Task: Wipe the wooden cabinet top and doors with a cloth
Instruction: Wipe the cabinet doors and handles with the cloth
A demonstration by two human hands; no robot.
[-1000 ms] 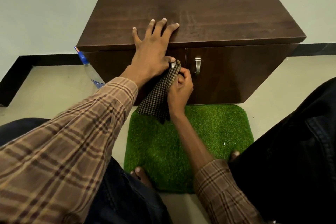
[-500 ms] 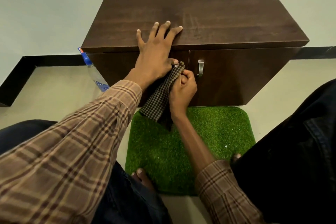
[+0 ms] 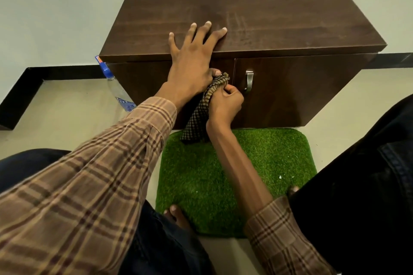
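Head view: right hand (image 3: pixel 225 105) clenched round checked cloth (image 3: pixel 202 110), bunched end pressed to cabinet (image 3: pixel 245 18) door front just beside handle (image 3: pixel 248 80) at its 9 o'clock. Cloth tail hangs to green mat (image 3: pixel 234 176). Left hand (image 3: pixel 191 60) flat, fingers spread over cabinet top edge, thumb touching cloth. Bottle (image 3: pixel 116 87) at cabinet's 9 o'clock.

Lying below the grip, a green grass mat (image 3: pixel 234 174) on pale floor (image 3: pixel 67 105); running behind, a plain wall (image 3: pixel 55 6) with black skirting (image 3: pixel 67 72).
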